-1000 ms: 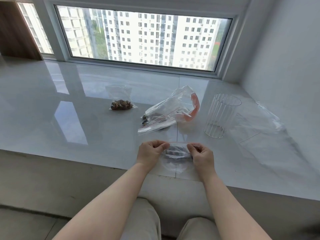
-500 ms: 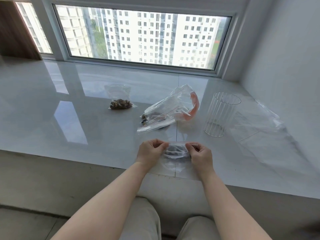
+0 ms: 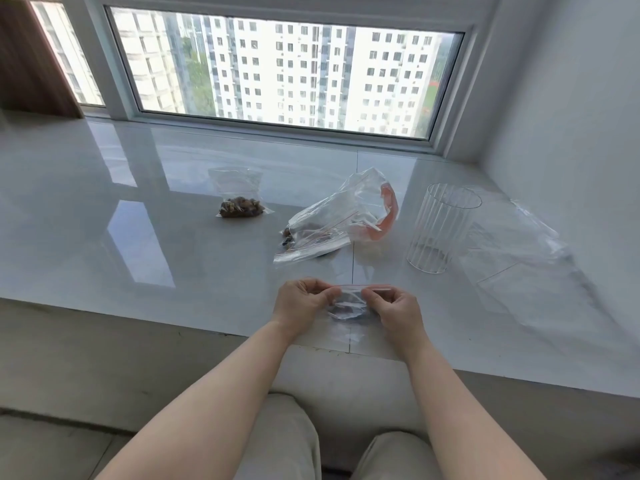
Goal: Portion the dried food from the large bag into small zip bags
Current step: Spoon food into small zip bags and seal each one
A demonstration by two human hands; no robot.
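Observation:
A small clear zip bag (image 3: pixel 347 306) with dark dried food in it hangs between both hands near the front edge of the white ledge. My left hand (image 3: pixel 300 304) pinches its top strip at the left, and my right hand (image 3: pixel 394 308) pinches the strip further right. The large clear bag (image 3: pixel 332 220) with a red-orange zip band lies crumpled behind them, some dark dried food inside. A filled small zip bag (image 3: pixel 240 202) lies flat at the back left.
A ribbed clear plastic cup (image 3: pixel 440 228) stands to the right of the large bag. A pile of clear plastic bags (image 3: pixel 519 258) lies by the right wall. The glossy ledge (image 3: pixel 104 220) ends at a window behind and drops off in front.
My right fingers have slid left along the zip strip, closer to my left hand. The bag's red-lined end now sticks out past my right hand.

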